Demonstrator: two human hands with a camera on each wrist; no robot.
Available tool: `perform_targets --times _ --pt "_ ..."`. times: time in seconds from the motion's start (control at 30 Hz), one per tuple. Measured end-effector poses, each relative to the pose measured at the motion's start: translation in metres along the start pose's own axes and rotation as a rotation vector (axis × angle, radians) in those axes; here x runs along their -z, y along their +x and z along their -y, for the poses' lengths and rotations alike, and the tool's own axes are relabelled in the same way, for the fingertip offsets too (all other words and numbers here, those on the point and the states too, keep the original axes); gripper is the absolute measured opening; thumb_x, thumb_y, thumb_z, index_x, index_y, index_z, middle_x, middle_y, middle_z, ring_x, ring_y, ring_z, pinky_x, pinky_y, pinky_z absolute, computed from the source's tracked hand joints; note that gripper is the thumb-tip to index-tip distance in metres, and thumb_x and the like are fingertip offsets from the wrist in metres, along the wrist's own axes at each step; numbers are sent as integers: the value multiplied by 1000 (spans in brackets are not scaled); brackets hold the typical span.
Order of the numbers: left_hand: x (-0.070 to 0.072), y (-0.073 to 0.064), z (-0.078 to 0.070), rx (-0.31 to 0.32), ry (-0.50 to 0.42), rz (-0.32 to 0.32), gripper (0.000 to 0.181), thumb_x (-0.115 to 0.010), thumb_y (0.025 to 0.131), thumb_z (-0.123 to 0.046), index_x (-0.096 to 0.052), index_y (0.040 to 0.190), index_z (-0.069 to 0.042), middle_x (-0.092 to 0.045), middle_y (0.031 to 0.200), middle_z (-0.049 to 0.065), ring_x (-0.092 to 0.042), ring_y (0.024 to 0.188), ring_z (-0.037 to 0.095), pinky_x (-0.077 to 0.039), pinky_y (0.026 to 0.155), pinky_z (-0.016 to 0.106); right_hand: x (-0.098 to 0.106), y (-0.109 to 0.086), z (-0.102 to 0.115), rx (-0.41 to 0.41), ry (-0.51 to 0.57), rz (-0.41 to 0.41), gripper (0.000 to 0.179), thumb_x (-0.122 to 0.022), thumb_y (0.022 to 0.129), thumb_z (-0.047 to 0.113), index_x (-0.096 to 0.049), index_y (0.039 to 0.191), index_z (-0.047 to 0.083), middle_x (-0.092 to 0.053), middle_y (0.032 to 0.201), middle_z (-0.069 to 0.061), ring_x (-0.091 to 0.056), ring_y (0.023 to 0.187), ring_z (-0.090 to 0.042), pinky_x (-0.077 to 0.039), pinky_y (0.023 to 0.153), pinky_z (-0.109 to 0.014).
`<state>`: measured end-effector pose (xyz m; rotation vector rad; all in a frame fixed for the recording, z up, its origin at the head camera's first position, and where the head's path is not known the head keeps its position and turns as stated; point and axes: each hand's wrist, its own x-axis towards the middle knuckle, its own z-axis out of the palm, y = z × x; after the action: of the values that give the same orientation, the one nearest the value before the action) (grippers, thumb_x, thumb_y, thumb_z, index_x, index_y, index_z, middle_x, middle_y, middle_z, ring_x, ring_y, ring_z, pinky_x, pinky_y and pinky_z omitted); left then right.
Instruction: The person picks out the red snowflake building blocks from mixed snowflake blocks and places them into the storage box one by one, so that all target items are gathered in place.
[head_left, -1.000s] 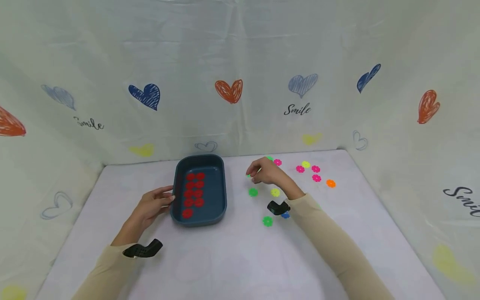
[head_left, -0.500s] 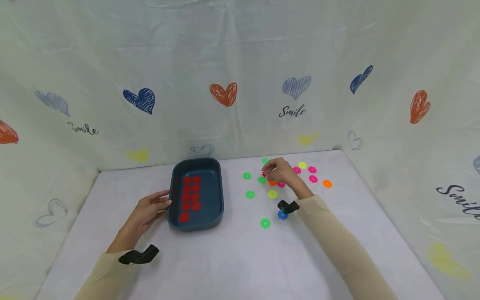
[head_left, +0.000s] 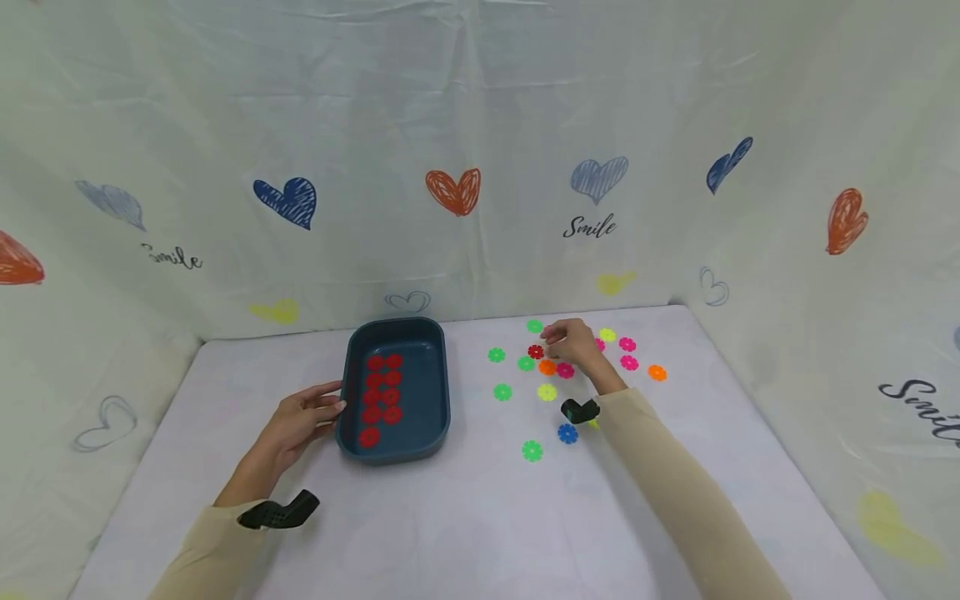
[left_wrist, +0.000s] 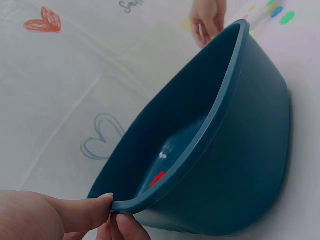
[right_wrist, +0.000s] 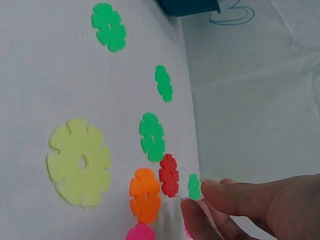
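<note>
My left hand (head_left: 303, 421) pinches the left rim of a deep teal tray (left_wrist: 235, 150), thumb over the edge and fingers beneath, as the left wrist view shows. Several red flower-shaped plastic discs (head_left: 392, 378) lie in it, in two rough columns. To the right, my right hand (head_left: 573, 342) is low over more flower discs, thumb and forefinger apart with nothing between them. A red disc (right_wrist: 169, 175) lies just beside its fingertips, near an orange disc (right_wrist: 145, 195) and a green disc (right_wrist: 152, 137). The fingers partly cover a pink disc (head_left: 548, 332).
Around the right hand lie more discs: a yellow one (head_left: 547, 392), a blue one (head_left: 567, 433), a green one (head_left: 532, 451), several pink ones and another orange disc (head_left: 657, 372). A white curtain (head_left: 510, 250) printed with hearts hangs behind the white-covered table (head_left: 450, 533).
My right hand has moved right, from beside the green discs, past the red disc, which now shows uncovered. The left hand keeps its place on the tray. The head view has shifted slightly.
</note>
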<state>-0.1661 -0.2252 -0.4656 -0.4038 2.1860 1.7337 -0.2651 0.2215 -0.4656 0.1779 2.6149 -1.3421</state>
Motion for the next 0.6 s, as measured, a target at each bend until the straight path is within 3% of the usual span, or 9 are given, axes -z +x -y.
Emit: perform_targets --times 0.27,0.6 --pt "-1 0 0 5 4 -7 58 -62 107 -6 -40 160 2 -55 129 12 -59 93 10 -56 77 21 -2 11 -10 -42 -27 -46 29 -73 97 2 -70 125 -5 -67 113 -21 -66 99 -31 -60 92 -34" --pt "-2 -1 -1 12 -16 -13 58 -62 106 -5 -41 160 2 -56 123 8 -59 92 10 -56 77 22 -8 17 -15 -17 -57 -56 30 -77 95 2 -70 122 -6 -67 110 -21 -65 93 -29 -60 86 -31"
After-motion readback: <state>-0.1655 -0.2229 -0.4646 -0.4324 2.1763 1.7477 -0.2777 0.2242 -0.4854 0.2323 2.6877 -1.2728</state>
